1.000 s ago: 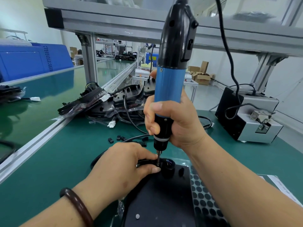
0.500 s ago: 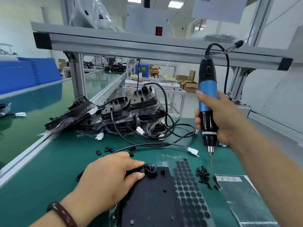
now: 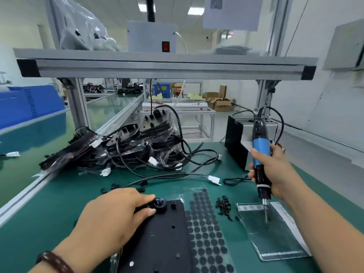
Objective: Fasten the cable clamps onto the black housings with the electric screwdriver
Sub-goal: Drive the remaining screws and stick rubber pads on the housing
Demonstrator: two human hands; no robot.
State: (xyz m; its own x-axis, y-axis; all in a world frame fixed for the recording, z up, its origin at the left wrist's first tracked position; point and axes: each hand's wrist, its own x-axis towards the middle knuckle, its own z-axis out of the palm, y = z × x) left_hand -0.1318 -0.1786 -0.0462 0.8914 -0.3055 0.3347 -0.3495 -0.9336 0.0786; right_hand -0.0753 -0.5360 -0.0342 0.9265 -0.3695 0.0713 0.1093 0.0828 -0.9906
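Observation:
A flat black housing (image 3: pixel 157 239) lies on the green bench in front of me. My left hand (image 3: pixel 116 215) rests on its upper left corner, thumb and fingers around a small black cable clamp (image 3: pixel 159 204) where a cable enters. My right hand (image 3: pixel 275 176) grips the blue and black electric screwdriver (image 3: pixel 260 154) upright at the right. Its bit points down over a clear plastic bag (image 3: pixel 273 233). A small heap of black screws (image 3: pixel 223 205) lies between the housing and the bag.
A pile of bagged black housings with cables (image 3: pixel 126 146) fills the back left. A sheet of round black pads (image 3: pixel 204 229) lies beside the housing. Loose clamps (image 3: pixel 112 188) sit behind my left hand. A grey and black box (image 3: pixel 238 142) stands back right. An aluminium frame beam (image 3: pixel 167 66) runs overhead.
My right hand lifted the screwdriver off the clamp and carried it right and down over the plastic bag. My left hand stayed on the clamp.

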